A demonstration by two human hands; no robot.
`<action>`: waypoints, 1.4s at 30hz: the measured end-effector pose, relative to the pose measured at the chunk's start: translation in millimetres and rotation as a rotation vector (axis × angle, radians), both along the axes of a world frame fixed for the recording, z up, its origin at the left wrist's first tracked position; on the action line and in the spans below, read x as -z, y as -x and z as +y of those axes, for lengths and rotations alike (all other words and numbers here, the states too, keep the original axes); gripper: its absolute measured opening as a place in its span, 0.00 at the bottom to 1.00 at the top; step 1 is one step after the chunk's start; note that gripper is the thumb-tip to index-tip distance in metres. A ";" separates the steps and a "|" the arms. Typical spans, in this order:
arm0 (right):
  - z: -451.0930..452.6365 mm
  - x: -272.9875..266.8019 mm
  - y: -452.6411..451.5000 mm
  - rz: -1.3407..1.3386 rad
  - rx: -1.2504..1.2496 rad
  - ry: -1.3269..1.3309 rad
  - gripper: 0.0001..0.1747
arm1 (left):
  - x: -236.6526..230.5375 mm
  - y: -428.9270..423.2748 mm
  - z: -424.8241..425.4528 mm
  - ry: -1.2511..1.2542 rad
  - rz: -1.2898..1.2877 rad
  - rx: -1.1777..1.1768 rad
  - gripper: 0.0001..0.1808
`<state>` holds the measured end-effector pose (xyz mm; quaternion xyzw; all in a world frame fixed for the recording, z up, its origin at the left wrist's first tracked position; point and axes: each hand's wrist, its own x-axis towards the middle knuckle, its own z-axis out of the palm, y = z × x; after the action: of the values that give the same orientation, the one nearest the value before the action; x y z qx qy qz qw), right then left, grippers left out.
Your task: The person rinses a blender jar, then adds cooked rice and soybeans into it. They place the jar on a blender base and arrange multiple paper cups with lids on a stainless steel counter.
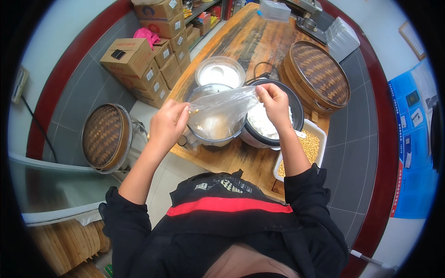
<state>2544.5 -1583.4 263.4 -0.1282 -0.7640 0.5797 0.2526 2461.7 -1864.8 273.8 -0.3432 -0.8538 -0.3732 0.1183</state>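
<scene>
Between my hands a clear plastic bag or film (226, 106) is stretched over a blender-like or pot-like round container (217, 142) on the wooden table. My left hand (169, 121) pinches one end, and my right hand (274, 104) pinches the other, higher end. Small yellowish bits show at the fingers. Under and to the right of my right hand stands a black-rimmed cooker pot (297, 107) of white rice-like food. Behind the round container is a clear bowl (201, 71) of white powder. A white tray (321, 144) of yellow kernels lies partly beneath my right forearm.
Bamboo steamers stand at the table's right (320, 74) and on a stand at the left (104, 137). Cardboard boxes (130, 59) are stacked left of the wooden table (222, 45). A plastic box (275, 11) and a metal tray (311, 33) sit at the far end.
</scene>
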 end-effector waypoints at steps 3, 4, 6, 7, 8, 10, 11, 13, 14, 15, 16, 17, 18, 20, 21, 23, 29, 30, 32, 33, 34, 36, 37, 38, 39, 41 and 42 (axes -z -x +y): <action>-4.9 0.6 -2.3 -0.041 -0.023 -0.111 0.10 | -9.7 -2.1 2.2 -0.059 0.003 0.016 0.07; -6.1 0.7 -2.3 -0.105 -0.063 -0.198 0.10 | -11.2 -1.0 3.3 -0.119 -0.015 0.051 0.06; -6.3 0.6 -1.9 -0.234 -0.118 -0.302 0.10 | -11.9 4.5 6.4 -0.209 -0.108 0.110 0.05; -6.0 0.8 -1.2 -0.065 -0.033 -0.175 0.12 | -12.2 7.5 6.5 -0.260 -0.042 0.145 0.04; -4.0 0.4 -0.7 0.039 -0.019 -0.204 0.12 | -11.1 9.5 6.2 -0.284 -0.044 0.168 0.04; 0.0 -0.5 0.4 0.127 0.045 -0.224 0.12 | -6.9 12.9 9.7 -0.275 -0.129 0.177 0.03; -0.3 0.0 3.7 -0.021 -0.071 -0.274 0.12 | -4.8 16.7 17.3 -0.260 -0.327 0.128 0.04; 3.5 -2.0 5.5 -0.103 -0.036 -0.474 0.12 | -3.2 19.5 20.3 -0.243 -0.048 0.207 0.04; 3.7 -1.5 4.2 0.141 0.014 -0.248 0.11 | -2.3 19.9 20.7 -0.310 0.048 0.235 0.05; 6.4 -3.4 5.0 0.217 0.103 -0.235 0.09 | -2.5 22.3 21.9 -0.321 0.114 0.171 0.06; 4.6 -3.3 4.6 0.103 0.042 -0.275 0.09 | -2.7 21.1 21.8 -0.266 -0.043 0.136 0.06; 8.0 -7.0 5.5 0.099 0.004 -0.341 0.09 | -4.5 24.2 24.2 -0.245 -0.213 0.093 0.07; 6.5 -7.9 6.3 0.071 0.044 -0.327 0.09 | -6.2 22.9 21.6 -0.241 -0.060 0.161 0.06; 8.7 -12.9 7.5 0.278 0.095 -0.250 0.10 | -8.3 20.8 19.1 -0.287 0.095 0.180 0.06; 11.3 -17.8 5.9 0.281 0.111 -0.224 0.11 | -10.1 22.7 20.7 -0.260 0.065 0.102 0.06; 9.6 -24.7 9.3 0.046 -0.043 -0.295 0.12 | -13.1 22.4 24.1 -0.182 -0.172 0.017 0.06; 7.2 -34.8 8.5 0.000 -0.089 -0.206 0.12 | -14.6 22.0 23.3 -0.233 -0.108 0.081 0.07; 10.0 -35.0 10.2 0.046 -0.022 -0.108 0.12 | -14.9 27.1 24.1 -0.327 0.027 0.153 0.07; 12.3 -31.8 9.9 0.104 0.045 0.013 0.12 | -11.4 27.5 22.1 -0.368 0.044 0.082 0.07; 14.0 -31.6 9.8 0.164 -0.039 0.020 0.13 | -11.3 29.8 24.4 -0.330 -0.123 0.002 0.07; 14.5 -29.9 9.9 0.065 -0.094 0.007 0.13 | -9.5 26.8 23.5 -0.341 -0.143 0.044 0.08; 17.6 -26.1 10.4 -0.023 -0.199 0.061 0.12 | -4.7 25.9 28.6 -0.375 -0.164 0.152 0.08; 18.1 -23.5 9.7 -0.084 -0.199 0.103 0.12 | -1.9 25.7 31.2 -0.420 -0.194 0.137 0.08; 16.4 -20.0 8.2 -0.102 -0.236 0.161 0.12 | -0.6 27.3 32.7 -0.452 -0.229 0.129 0.08; 15.2 -18.0 6.6 -0.071 -0.282 0.225 0.12 | -0.2 29.0 32.5 -0.500 -0.242 0.141 0.08; 9.4 -13.8 3.9 -0.168 -0.356 0.213 0.10 | 0.9 31.6 31.5 -0.502 -0.271 0.123 0.07; 6.8 -13.3 3.5 -0.176 -0.347 0.198 0.09 | 1.8 32.0 30.0 -0.490 -0.246 0.135 0.07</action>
<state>2540.9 -1576.5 276.7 -0.0689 -0.7330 0.6734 0.0675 2429.7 -1834.8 272.0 -0.3126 -0.7213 -0.6144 0.0679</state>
